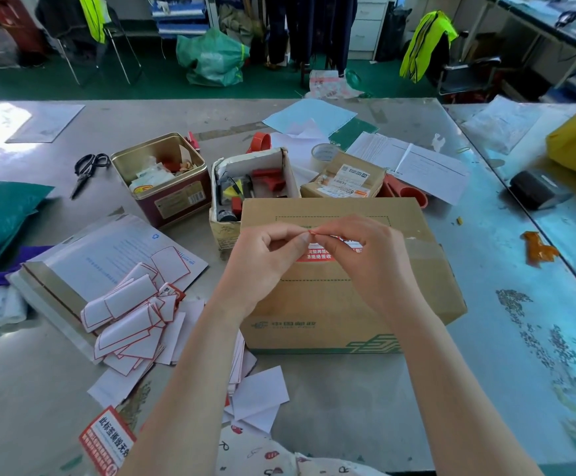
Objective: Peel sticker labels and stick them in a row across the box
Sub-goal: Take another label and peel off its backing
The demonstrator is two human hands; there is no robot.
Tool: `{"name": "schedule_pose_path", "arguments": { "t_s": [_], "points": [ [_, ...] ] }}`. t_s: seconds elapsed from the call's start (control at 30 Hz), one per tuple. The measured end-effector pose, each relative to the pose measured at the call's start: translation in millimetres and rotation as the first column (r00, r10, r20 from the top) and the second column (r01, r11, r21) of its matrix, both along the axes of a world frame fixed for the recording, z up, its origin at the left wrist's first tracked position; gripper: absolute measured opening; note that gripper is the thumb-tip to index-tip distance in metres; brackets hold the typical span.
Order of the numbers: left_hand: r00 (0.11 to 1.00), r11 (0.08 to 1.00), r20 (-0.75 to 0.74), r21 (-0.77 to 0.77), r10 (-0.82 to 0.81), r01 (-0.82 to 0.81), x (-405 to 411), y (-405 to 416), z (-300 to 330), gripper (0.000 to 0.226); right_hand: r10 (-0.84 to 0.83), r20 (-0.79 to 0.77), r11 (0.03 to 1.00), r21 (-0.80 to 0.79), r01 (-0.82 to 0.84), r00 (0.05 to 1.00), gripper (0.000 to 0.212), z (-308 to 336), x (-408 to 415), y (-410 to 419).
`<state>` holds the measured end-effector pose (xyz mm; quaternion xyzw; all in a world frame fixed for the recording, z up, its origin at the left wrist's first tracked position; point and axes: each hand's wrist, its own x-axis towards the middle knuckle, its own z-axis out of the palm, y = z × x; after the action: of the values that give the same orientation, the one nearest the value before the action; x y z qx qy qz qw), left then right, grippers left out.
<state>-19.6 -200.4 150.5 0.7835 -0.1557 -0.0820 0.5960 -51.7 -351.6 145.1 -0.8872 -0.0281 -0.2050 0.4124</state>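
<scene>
A brown cardboard box [341, 304] with green print lies in front of me on the grey table. Above its top, my left hand [266, 255] and my right hand [362, 255] meet, both pinching one red and white sticker label [317, 250] at its upper corner. Most of the label is hidden behind my fingers. I cannot tell whether it touches the box top. A heap of peeled white backing papers with red outlines [132, 321] lies to the left of the box. One more red label [108, 441] sits at the near table edge.
Behind the box stand a tin [163, 180] and an open carton of tools [255, 187], with a small parcel [345, 180] and a tape roll [324, 154] to their right. Scissors [87, 171] lie at the far left, a white mailer [108, 255] at the left, papers [413, 166] at the back right.
</scene>
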Motion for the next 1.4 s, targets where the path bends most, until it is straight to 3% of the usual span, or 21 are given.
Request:
{"name": "schedule_pose_path", "arguments": {
  "t_s": [0.3, 0.57, 0.7, 0.9, 1.23, 1.4],
  "points": [
    [0.964, 0.991, 0.267, 0.135, -0.013, -0.024, 4.7, -2.6, -0.5, 0.015, -0.005, -0.013, 0.999, 0.046, 0.005, 1.0, 0.011, 5.6, -3.2, 2.5],
    [0.949, 0.985, 0.312, 0.174, -0.051, -0.004, 5.0, -2.1, -1.0, 0.015, -0.035, -0.06, 0.994, 0.097, 0.041, 0.998, 0.01, 6.9, -4.1, 4.0],
    [0.958, 0.991, 0.283, 0.132, -0.044, 0.006, 2.5, -2.6, 2.8, 0.015, -0.043, -0.126, 0.972, 0.226, 0.071, 0.991, 0.012, 11.2, -5.3, 5.1],
    [1.0, 0.988, -0.023, -0.151, -0.021, 0.018, -7.2, -4.1, 10.7, 0.018, -0.022, -0.162, 0.926, 0.369, 0.082, 0.987, 0.015, 14.5, -6.6, 7.6],
    [0.998, 0.989, 0.05, -0.142, 0.041, -0.034, -4.2, -10.9, 6.1, 0.015, -0.007, -0.168, 0.929, 0.363, 0.068, 0.986, 0.016, 12.3, -7.4, 7.6],
    [0.997, 0.985, -0.052, -0.156, 0.061, -0.068, -2.1, -9.8, 3.5, 0.009, -0.003, -0.17, 0.916, 0.395, 0.071, 0.985, 0.014, 11.2, -6.8, 8.3]
  ]
}}
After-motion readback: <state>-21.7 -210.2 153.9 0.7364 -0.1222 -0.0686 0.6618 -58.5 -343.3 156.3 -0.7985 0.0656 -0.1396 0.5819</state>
